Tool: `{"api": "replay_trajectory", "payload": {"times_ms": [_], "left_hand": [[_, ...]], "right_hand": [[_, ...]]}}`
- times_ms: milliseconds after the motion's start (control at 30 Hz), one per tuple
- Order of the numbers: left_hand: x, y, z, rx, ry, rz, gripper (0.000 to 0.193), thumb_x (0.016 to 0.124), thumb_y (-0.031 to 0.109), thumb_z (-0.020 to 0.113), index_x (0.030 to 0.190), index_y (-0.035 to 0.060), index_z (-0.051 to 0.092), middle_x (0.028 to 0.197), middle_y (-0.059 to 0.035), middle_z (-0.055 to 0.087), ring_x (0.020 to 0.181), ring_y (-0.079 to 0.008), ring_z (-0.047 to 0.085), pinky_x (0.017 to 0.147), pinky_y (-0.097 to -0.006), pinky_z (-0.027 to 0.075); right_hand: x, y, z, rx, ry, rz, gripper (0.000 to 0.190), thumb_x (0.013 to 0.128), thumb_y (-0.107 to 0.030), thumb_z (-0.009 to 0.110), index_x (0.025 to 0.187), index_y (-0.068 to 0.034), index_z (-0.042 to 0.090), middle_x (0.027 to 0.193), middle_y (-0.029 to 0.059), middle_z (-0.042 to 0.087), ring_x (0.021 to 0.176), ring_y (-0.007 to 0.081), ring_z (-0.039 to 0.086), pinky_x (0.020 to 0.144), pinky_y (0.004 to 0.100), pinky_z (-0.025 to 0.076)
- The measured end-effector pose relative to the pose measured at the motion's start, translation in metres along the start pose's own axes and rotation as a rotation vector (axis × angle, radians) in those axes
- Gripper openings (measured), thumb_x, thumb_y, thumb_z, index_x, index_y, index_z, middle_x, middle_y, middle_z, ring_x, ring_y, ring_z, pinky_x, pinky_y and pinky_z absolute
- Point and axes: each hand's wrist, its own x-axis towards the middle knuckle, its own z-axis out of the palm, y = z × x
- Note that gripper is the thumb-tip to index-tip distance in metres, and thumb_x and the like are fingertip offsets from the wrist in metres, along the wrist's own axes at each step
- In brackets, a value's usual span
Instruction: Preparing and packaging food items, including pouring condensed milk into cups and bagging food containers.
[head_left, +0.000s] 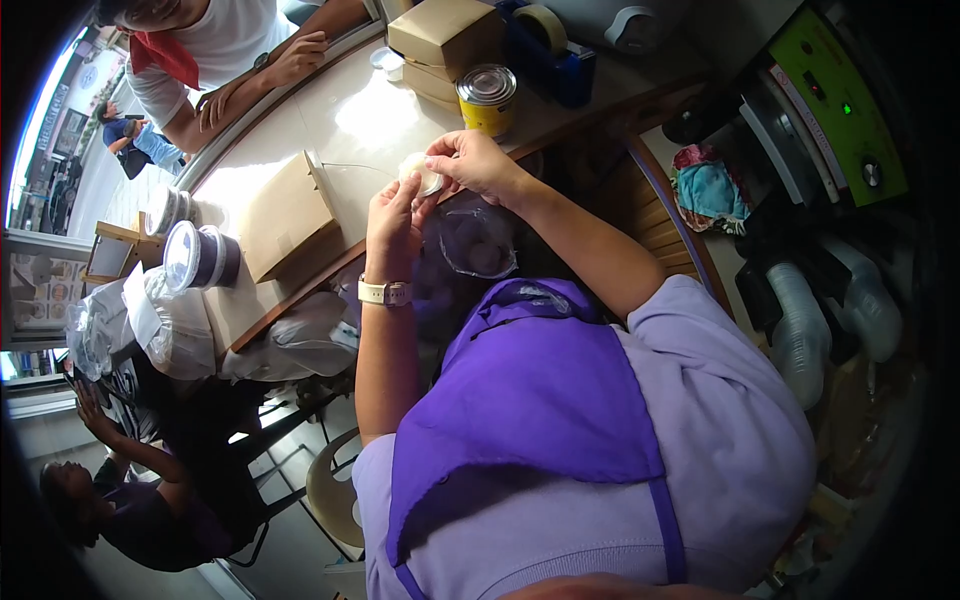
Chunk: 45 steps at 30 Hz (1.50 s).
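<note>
A small round, pale cup with a lid (421, 174) is held between both hands above the counter's front edge. My left hand (396, 217) grips its lower left side with thumb and fingers. Fingers of my right hand (474, 166) pinch its upper right rim. Whether the lid is fully seated cannot be told. Just beyond my right hand stands a yellow tin can (486, 105) with a silver top. A closed brown cardboard box (289, 217) lies on the counter to the left of my hands. Below the hands hangs a clear plastic bag (480, 240), its contents unclear.
Stacked cardboard boxes (442, 37) and a blue tape dispenser (555, 64) stand at the back. Lidded plastic tubs (199, 255) and white plastic bags (176, 322) are at the left. One person leans at the window; another is at lower left. A green-panelled machine (840, 112) stands right.
</note>
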Motion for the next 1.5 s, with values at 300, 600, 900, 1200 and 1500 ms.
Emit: {"api": "replay_trajectory", "payload": {"times_ms": [300,600,900,1200,1500], "left_hand": [[-0.019,-0.007,-0.010,0.064,0.013,0.058,0.026,0.086,0.013,0.054,0.101,-0.0082,0.051,0.094,-0.0133,0.059,0.085,-0.0182,0.061,0.079,-0.0301,0.053],[-0.006,0.004,-0.011,0.197,-0.093,0.070,0.025,0.084,0.016,0.057,0.096,-0.0065,0.053,0.089,-0.0104,0.060,0.079,-0.0141,0.060,0.070,-0.0238,0.052],[0.009,0.010,-0.015,0.097,0.020,0.050,0.022,0.086,0.011,0.053,0.097,-0.0075,0.051,0.095,-0.0138,0.058,0.087,-0.0197,0.060,0.081,-0.0311,0.051],[0.009,0.015,0.000,-0.065,0.188,0.075,0.022,0.083,0.013,0.057,0.095,-0.0045,0.052,0.086,-0.0121,0.060,0.076,-0.0185,0.061,0.069,-0.0271,0.052],[0.028,0.018,-0.010,0.505,0.098,0.115,0.032,0.082,0.020,0.061,0.100,-0.0061,0.055,0.087,-0.0075,0.061,0.074,-0.0084,0.054,0.066,-0.0184,0.041]], "right_hand": [[0.005,-0.004,0.001,-0.460,-0.128,-0.145,0.019,0.081,-0.013,0.058,0.091,0.004,0.060,0.080,0.0102,0.062,0.073,0.0155,0.059,0.067,0.0269,0.047],[0.040,-0.021,0.006,-0.729,-0.371,-0.167,0.017,0.076,-0.014,0.061,0.086,-0.001,0.064,0.080,0.0161,0.064,0.075,0.0222,0.062,0.069,0.0312,0.047],[0.037,-0.006,0.001,-0.700,-0.172,-0.427,0.031,0.078,-0.025,0.062,0.100,-0.002,0.060,0.077,0.0135,0.063,0.071,0.0243,0.061,0.068,0.0315,0.047],[0.019,0.005,0.015,0.228,-0.076,0.006,0.025,0.074,-0.009,0.067,0.086,0.006,0.052,0.074,0.0100,0.056,0.061,0.0144,0.059,0.053,0.0238,0.050],[-0.007,-0.008,-0.009,0.003,0.044,0.034,0.045,0.080,-0.018,0.064,0.111,0.007,0.045,0.093,0.0100,0.053,0.072,0.0151,0.059,0.055,0.0230,0.050]]}}
